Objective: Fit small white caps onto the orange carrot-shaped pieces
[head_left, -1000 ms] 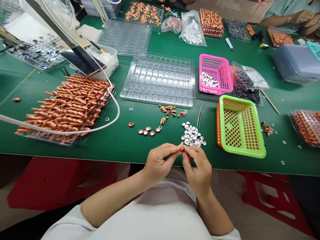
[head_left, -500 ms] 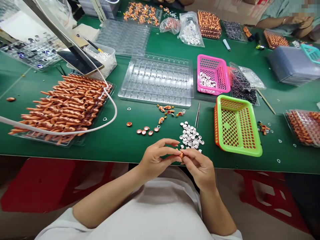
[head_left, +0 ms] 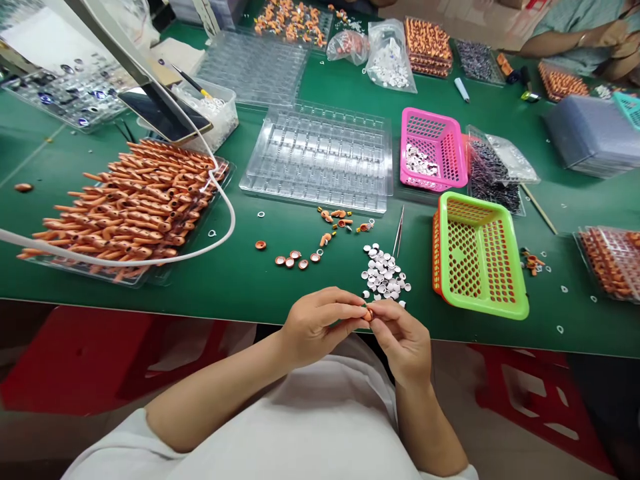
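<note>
Between the fingertips of both hands is a small orange piece (head_left: 369,315), mostly covered by the fingers. My left hand (head_left: 325,323) pinches it from one side, and my right hand (head_left: 403,337) pinches it from the other. Just beyond the fingers lies a loose heap of small white caps (head_left: 385,272), with metal tweezers (head_left: 399,233) pointing away behind it. To the left are several orange cups with white insides (head_left: 295,260). Small curved orange parts with yellow ends (head_left: 340,219) lie a little farther back.
A green basket (head_left: 523,307) and a pink basket (head_left: 463,181) stand to the right. A clear plastic tray (head_left: 255,180) lies ahead. Stacked orange parts (head_left: 135,207) fill a tray at left, crossed by a white cable (head_left: 233,220). Another person's arm (head_left: 555,44) shows at the far right.
The view has shifted slightly, so the table things sit a little to the right. Both hands keep pinching the orange piece; my left fingers have drawn closer together around it.
</note>
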The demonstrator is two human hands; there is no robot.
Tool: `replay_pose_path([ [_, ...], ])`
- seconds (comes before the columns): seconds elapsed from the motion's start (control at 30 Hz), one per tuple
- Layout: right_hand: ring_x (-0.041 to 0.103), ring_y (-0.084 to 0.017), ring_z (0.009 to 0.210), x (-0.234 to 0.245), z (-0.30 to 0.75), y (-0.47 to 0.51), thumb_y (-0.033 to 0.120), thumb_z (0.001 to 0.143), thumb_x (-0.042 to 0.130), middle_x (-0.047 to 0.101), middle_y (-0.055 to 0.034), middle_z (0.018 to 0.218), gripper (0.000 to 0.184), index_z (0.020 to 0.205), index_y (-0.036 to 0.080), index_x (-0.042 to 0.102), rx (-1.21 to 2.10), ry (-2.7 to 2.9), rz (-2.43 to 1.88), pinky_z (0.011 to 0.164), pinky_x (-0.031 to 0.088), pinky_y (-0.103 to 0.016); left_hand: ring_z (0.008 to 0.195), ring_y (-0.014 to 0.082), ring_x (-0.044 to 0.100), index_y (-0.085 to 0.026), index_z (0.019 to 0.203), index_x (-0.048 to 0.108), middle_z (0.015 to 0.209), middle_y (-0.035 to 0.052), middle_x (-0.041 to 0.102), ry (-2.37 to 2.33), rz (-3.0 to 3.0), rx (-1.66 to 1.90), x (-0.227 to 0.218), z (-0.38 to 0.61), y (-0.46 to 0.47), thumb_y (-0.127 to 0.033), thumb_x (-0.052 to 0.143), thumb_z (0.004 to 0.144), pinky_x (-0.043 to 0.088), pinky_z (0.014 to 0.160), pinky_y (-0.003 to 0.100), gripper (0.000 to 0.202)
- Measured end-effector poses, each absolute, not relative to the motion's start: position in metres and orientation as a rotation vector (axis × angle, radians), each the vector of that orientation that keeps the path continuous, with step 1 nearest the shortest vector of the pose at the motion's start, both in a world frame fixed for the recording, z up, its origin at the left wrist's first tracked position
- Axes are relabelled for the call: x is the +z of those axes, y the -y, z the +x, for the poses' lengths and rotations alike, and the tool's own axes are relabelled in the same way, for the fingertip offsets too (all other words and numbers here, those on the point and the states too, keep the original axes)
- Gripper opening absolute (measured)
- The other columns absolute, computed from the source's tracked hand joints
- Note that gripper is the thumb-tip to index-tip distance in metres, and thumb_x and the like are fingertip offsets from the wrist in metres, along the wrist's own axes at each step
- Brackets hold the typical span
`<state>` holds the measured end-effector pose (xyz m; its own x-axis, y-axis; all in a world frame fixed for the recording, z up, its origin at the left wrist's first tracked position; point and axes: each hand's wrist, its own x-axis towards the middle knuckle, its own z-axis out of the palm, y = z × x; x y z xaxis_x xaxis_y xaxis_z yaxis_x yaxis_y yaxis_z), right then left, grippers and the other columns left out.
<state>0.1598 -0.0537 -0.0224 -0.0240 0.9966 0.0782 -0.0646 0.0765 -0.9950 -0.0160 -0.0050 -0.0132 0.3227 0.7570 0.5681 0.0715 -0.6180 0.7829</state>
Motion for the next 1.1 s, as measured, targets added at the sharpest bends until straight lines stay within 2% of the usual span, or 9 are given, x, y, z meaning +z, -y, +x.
replay_pose_path([
  [0.23, 0.063, -0.016, 0.094, -0.03, 0.16, 0.054, 0.012, 0.091, 0.062, 0.066, -0.0045, 0.101, 0.025, 0.109, 0.026, 0.072, 1.229, 1.142, -1.054, 0.076, 0.055, -0.023, 0.088, 0.0149, 0.069, -0.016, 0.108, 0.067, 0.097, 0.0096, 0.071, -0.707, 1.981, 1.275, -0.016, -0.019, 0.007, -0.005, 0.062, 0.089, 0.06, 0.075, 0.025, 0.022],
  [0.4, 0.063, -0.016, 0.093, -0.034, 0.161, 0.053, 0.013, 0.091, 0.063, 0.067, -0.005, 0.1, 0.025, 0.11, 0.026, 0.072, 1.256, 1.14, -1.035, 0.074, 0.055, -0.024, 0.088, 0.0154, 0.068, -0.017, 0.109, 0.066, 0.099, 0.0105, 0.071, -0.708, 2.027, 1.276, -0.016, -0.02, 0.006, -0.009, 0.057, 0.093, 0.059, 0.074, 0.026, 0.02],
  [0.9, 0.064, -0.017, 0.094, -0.031, 0.164, 0.052, 0.008, 0.09, 0.063, 0.068, -0.0046, 0.102, 0.029, 0.108, 0.028, 0.073, 1.212, 1.262, -1.091, 0.076, 0.055, -0.026, 0.086, 0.0172, 0.068, -0.013, 0.104, 0.067, 0.097, 0.0132, 0.071, -0.688, 2.051, 1.266, -0.018, -0.024, 0.003, -0.005, 0.056, 0.091, 0.059, 0.073, 0.027, 0.019],
  [1.1, 0.065, -0.017, 0.097, -0.029, 0.163, 0.051, 0.005, 0.088, 0.064, 0.069, -0.0044, 0.104, 0.033, 0.111, 0.028, 0.072, 1.087, 1.366, -1.107, 0.079, 0.056, -0.026, 0.089, 0.0168, 0.068, -0.014, 0.106, 0.067, 0.098, 0.0126, 0.071, -0.701, 2.062, 1.247, -0.019, -0.025, 0.004, -0.007, 0.057, 0.092, 0.059, 0.075, 0.027, 0.02],
])
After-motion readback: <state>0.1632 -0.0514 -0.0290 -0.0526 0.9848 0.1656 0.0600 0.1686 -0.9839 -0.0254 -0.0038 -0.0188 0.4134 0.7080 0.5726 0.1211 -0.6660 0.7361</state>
